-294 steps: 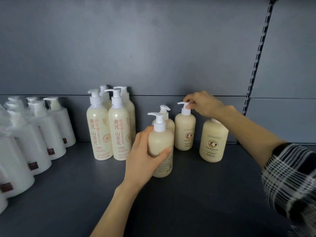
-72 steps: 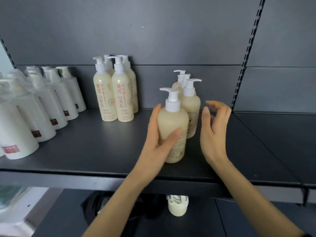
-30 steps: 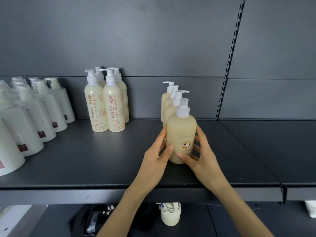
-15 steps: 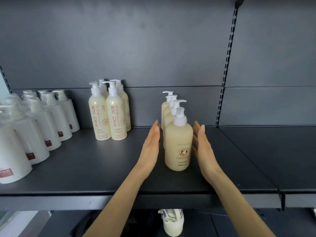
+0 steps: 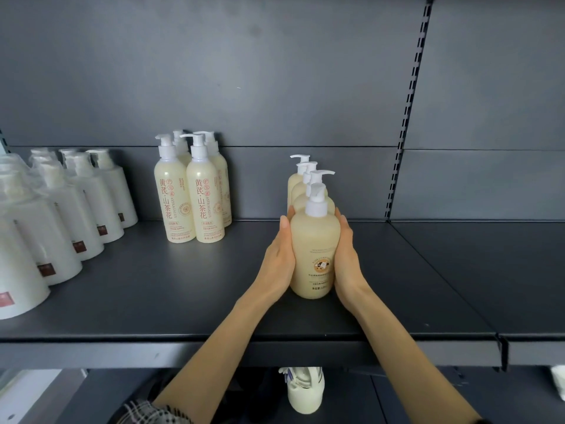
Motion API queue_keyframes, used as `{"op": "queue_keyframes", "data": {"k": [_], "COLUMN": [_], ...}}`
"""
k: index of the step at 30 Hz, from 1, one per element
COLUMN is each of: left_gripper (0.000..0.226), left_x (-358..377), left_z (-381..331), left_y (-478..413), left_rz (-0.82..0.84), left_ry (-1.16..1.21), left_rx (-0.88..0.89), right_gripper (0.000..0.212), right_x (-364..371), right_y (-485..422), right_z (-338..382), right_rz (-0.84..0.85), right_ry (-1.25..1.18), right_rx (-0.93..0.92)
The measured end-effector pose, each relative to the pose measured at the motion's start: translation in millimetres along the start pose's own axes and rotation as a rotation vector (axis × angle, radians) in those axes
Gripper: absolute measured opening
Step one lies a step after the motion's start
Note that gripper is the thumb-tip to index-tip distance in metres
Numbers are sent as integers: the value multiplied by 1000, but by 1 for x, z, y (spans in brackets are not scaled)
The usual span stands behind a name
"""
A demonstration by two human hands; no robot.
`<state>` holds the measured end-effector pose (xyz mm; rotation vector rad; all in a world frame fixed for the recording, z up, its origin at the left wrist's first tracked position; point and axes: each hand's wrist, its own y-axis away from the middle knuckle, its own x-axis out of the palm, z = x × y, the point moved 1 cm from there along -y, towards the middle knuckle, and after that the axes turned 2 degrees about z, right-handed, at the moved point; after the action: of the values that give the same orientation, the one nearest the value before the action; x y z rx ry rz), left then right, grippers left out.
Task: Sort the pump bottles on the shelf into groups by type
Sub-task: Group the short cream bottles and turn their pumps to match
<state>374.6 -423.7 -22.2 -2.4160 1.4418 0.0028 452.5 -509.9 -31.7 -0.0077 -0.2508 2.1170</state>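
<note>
A short cream pump bottle with a cow label [image 5: 315,249] stands upright on the dark shelf [image 5: 183,286], at the front of a single-file row of matching cream bottles [image 5: 297,185]. My left hand [image 5: 279,255] presses flat against its left side and my right hand [image 5: 347,255] against its right side, fingers straight and pointing to the back. A cluster of tall cream bottles with red Chinese lettering [image 5: 191,197] stands further left. Several white bottles with dark red labels [image 5: 76,209] line the far left.
A slotted upright rail [image 5: 403,133] divides the grey back wall, and a second shelf section [image 5: 489,264] lies to the right of it. Another cream bottle [image 5: 305,393] stands on the lower shelf below the front edge.
Both hands, which hovered flat a little apart from the front bottle, have come in and now press against its sides. The bottle stands in the same spot.
</note>
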Motion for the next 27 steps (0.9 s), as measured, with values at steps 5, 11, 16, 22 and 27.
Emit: {"op": "queue_keyframes", "data": {"k": [5, 11, 16, 22, 27], "left_gripper": [67, 75, 77, 76, 71], "left_x": [-17, -40, -32, -32, -32], "left_z": [8, 12, 16, 19, 20], "left_y": [20, 39, 31, 30, 29], "left_rz": [40, 92, 171, 203, 201], "left_ry": [-142, -342, -261, -231, -194], "left_rx": [159, 192, 193, 190, 198], "right_gripper": [63, 53, 62, 67, 70], "right_x": [-12, -36, -34, -36, -36], "right_y": [25, 53, 51, 51, 52], "right_z": [-2, 5, 3, 2, 2], "right_rz": [70, 233, 284, 215, 201], "right_ry": [84, 144, 159, 195, 220], "right_rx": [-83, -311, -273, -277, -286]}}
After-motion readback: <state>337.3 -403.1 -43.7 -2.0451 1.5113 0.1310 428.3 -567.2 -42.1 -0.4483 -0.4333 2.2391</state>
